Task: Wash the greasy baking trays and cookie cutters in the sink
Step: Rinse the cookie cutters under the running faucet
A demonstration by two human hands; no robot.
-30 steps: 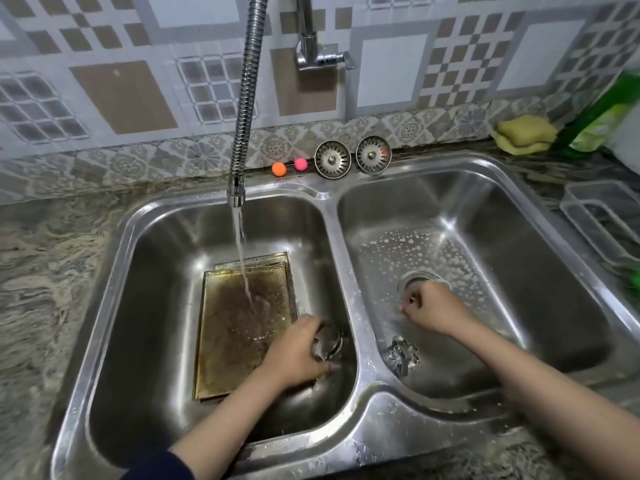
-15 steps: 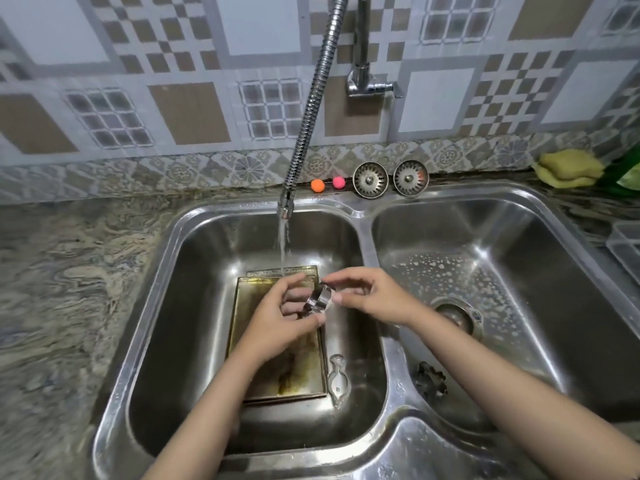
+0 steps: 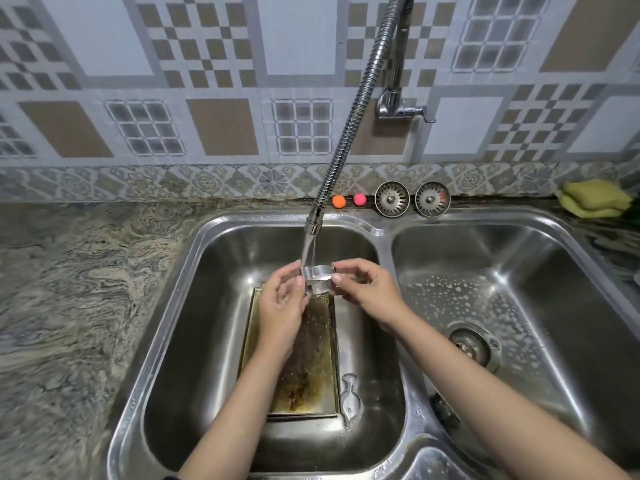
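Note:
A small metal cookie cutter [image 3: 318,277] is held under the running water from the flexible tap [image 3: 313,225], above the left basin [image 3: 194,306]. My left hand [image 3: 280,306] pinches its left side and my right hand [image 3: 367,289] pinches its right side. Below them a greasy brown baking tray [image 3: 311,368] lies flat on the basin floor, partly hidden by my left forearm. A fish-shaped cookie cutter [image 3: 350,396] lies next to the tray's right edge. Another cutter [image 3: 445,410] shows dimly at the near left of the right basin.
The right basin [image 3: 554,271] holds foam spots and an open drain [image 3: 472,344]. Two sink strainers [image 3: 412,199] and two small balls [image 3: 349,200] sit on the back ledge. Yellow sponges [image 3: 594,199] lie at the far right. A marbled counter [image 3: 69,289] lies to the left.
My left hand picked a cutter out of the left basin, my right hand came over from the right basin to it, and both raised it into the water stream.

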